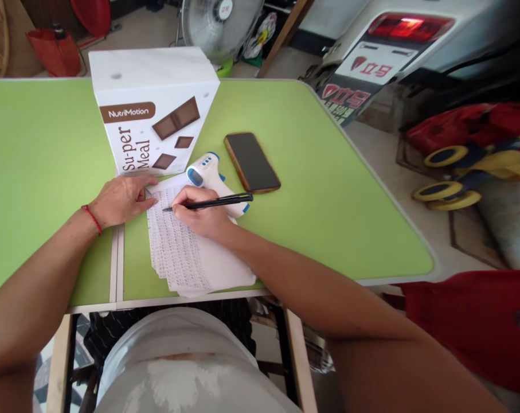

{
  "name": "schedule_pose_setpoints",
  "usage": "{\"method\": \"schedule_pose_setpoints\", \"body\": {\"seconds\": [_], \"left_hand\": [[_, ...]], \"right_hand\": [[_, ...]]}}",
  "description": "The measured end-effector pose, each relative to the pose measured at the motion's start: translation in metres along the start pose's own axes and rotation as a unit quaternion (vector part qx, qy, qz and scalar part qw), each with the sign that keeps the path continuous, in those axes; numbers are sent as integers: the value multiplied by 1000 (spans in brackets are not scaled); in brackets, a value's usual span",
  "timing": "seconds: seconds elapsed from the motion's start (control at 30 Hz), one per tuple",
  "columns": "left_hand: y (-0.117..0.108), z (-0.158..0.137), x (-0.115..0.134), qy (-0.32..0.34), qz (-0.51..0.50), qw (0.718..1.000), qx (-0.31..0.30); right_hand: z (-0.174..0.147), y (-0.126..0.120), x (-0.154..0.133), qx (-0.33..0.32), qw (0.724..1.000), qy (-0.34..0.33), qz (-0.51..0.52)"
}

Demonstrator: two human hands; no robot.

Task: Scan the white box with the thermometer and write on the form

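Note:
My right hand point(202, 212) is closed around a black pen point(225, 201), its tip on or just above the written sheets of paper point(180, 258). Rows of small handwriting cover the left part of the top sheet; the right part is blank. My left hand point(124, 199) lies flat at the upper left corner of the sheets, fingers stretched out, a red string at the wrist. Just beyond my right hand lies a white and blue infrared thermometer point(212, 175), partly hidden by that hand. A white NutriMotion box point(156, 115) stands upright behind my left hand.
A smartphone point(253, 162) lies right of the thermometer on the green table point(328, 201). Past the table are a fan point(219, 26), a white vehicle with a red tail light point(408, 27), and a red cloth or seat point(466, 321). A seam crosses the tabletop under my left hand.

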State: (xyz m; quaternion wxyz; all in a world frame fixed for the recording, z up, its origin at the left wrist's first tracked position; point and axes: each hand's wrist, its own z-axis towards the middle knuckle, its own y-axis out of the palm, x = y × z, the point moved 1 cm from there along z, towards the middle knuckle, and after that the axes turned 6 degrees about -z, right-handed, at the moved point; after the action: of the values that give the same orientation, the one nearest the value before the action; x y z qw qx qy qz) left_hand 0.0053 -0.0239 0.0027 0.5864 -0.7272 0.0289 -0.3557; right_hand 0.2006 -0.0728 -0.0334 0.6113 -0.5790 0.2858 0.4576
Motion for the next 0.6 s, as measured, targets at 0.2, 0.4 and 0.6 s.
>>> {"method": "schedule_pose_setpoints", "body": {"seconds": [0.2, 0.4, 0.6], "left_hand": [[-1, -1, -1, -5, 0, 1000, -4], [0, 0, -2, 0, 0, 1000, 0], [0, 0, -1, 4, 1, 1000, 3]], "right_hand": [[1, -1, 0, 15, 1000, -13, -5], [1, -1, 1, 15, 1000, -11, -15], [1, -1, -1, 22, 1000, -11, -10]]}}
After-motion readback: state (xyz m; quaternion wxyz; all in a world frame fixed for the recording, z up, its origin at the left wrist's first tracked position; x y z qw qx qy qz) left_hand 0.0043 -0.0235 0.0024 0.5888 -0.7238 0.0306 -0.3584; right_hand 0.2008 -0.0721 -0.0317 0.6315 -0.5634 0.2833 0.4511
